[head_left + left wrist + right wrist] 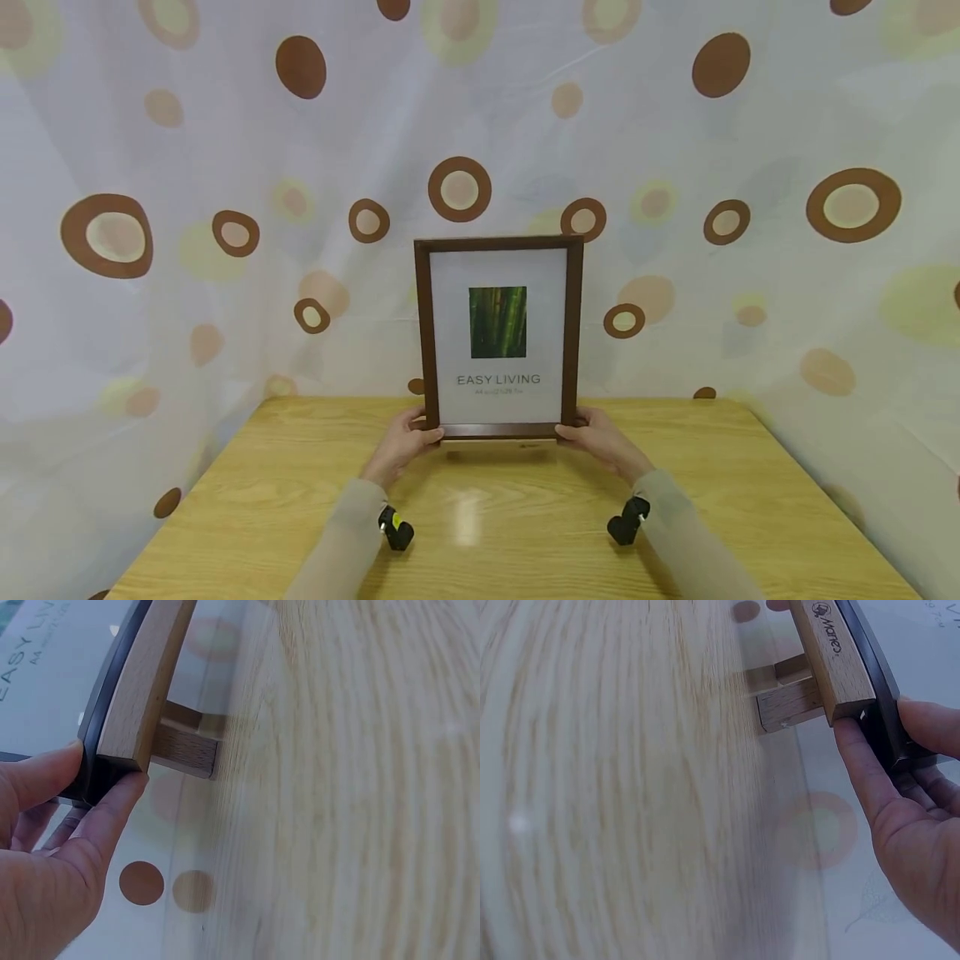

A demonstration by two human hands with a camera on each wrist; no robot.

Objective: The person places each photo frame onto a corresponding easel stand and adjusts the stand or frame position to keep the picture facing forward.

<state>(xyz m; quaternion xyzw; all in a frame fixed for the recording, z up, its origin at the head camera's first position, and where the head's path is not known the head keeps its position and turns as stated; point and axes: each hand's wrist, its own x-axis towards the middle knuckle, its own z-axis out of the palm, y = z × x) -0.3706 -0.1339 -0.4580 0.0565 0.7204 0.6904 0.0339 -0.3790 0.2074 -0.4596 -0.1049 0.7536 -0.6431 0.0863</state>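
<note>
A dark brown picture frame [573, 333] stands upright near the back of the table, with a green bamboo picture and the words "EASY LIVING" behind its front. At its lower left corner my left hand [402, 443] grips it, thumb on the front and fingers around behind. My right hand [600, 442] grips the lower right corner in the same way. Under the frame's bottom edge runs a light wooden bar [139, 697], part of a stand, with a fingertip of each hand at its ends. A wooden foot [791, 705] of the stand reaches down to the table.
The light wood-grain table [480, 533] reaches back to a pale curtain [360, 117] with brown and beige circles, which also hangs along both sides. Each sleeved wrist carries a small black camera [628, 522].
</note>
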